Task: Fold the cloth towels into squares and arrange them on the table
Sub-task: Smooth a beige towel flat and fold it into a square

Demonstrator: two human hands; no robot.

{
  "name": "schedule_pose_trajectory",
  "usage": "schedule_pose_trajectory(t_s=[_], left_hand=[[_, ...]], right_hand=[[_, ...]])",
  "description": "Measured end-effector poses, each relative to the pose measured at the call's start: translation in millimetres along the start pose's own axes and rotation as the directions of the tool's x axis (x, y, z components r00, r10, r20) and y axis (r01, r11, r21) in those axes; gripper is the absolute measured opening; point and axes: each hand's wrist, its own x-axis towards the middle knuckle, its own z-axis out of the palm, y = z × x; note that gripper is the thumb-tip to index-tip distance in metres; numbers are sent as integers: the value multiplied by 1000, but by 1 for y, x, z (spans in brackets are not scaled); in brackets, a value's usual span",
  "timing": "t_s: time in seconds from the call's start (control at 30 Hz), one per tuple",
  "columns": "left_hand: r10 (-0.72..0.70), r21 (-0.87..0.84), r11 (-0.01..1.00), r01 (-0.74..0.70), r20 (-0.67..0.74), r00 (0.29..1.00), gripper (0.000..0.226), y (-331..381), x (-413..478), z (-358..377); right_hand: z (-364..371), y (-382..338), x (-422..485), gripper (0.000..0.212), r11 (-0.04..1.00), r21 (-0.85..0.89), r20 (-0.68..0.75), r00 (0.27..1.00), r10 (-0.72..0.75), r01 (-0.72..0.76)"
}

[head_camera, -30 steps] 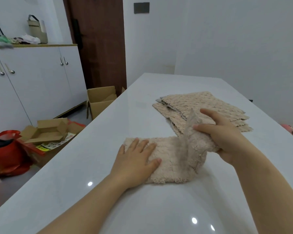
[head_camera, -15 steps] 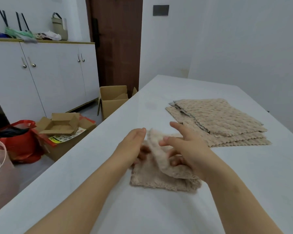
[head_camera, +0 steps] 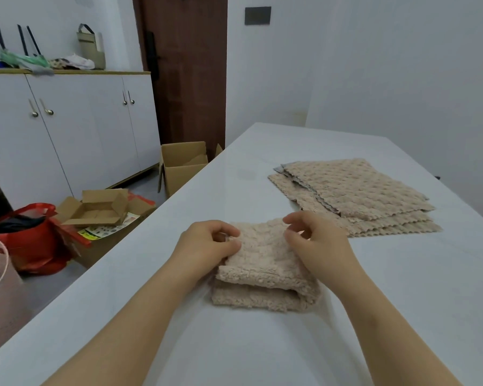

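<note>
At lower centre of the frame, one folded towel (head_camera: 265,274) lies on the table (head_camera: 402,302). The left hand (head_camera: 207,243) pinches its upper layer at the far left edge and the right hand (head_camera: 318,240) pinches it at the far right corner, the fingers of both curled onto the cloth; this two-point hold probably serves to align the top layer with the one beneath so the fold comes out square. To the upper right, apart from it, one stack (head_camera: 354,190) of flat towels shows at least three staggered layers, presumably awaiting folding.
</note>
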Motion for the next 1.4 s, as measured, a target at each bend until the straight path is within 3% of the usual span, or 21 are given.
schedule_pose_trajectory(t_s=[0.1, 0.2, 0.27, 0.33, 0.4, 0.47, 0.8, 0.97, 1.07, 1.13, 1.2, 1.27, 1.4], left_hand=[[15, 194, 981, -20, 25, 1000, 10, 0, -2, -2], [135, 440, 893, -91, -68, 989, 17, 4, -4, -4], [270, 416, 890, -188, -149, 951, 26, 11, -7, -1], [333, 400, 867, -297, -23, 943, 38, 15, -8, 9], [232, 549, 774, -316, 218, 948, 48, 9, -9, 22], [107, 684, 658, -314, 328, 939, 52, -2, -8, 27], [42, 746, 589, -310, 356, 934, 54, -14, -6, 24], [94, 734, 611, -298, 307, 947, 53, -16, -10, 27], [149, 724, 632, -276, 237, 960, 56, -18, -14, 27], [160, 724, 662, -195, 118, 980, 62, -17, -16, 24], [111, 707, 704, -68, -15, 994, 67, -14, -17, 21], [12, 637, 770, 37, -73, 997, 74, -9, -18, 18], [-188, 480, 853, 207, -88, 978, 80, 1, -13, 13]], right_hand=[[8, 8, 0, 23, 979, -193, 88, 995, -55, 71], [6, 7, -2, 22, 978, -176, 20, 994, -111, 113], [6, 5, -3, 25, 973, -169, -57, 984, -168, 156], [9, 7, -3, 34, 955, -245, 23, 986, -168, 168], [17, 13, -4, 50, 907, -379, 195, 974, -115, 182], [23, 20, -4, 50, 874, -443, 275, 958, -82, 202], [30, 30, -8, 50, 876, -459, 332, 943, 11, 151], [32, 32, -8, 51, 885, -441, 329, 944, 5, 149], [30, 32, -14, 55, 938, -329, 170, 984, -49, 104], [26, 29, -17, 59, 961, -278, 19, 1000, 22, -16], [23, 26, -18, 59, 928, -335, -63, 987, 149, -162], [22, 25, -18, 58, 868, -446, -58, 975, 216, -218], [19, 25, -13, 56, 887, -372, -8, 957, 290, -272]])
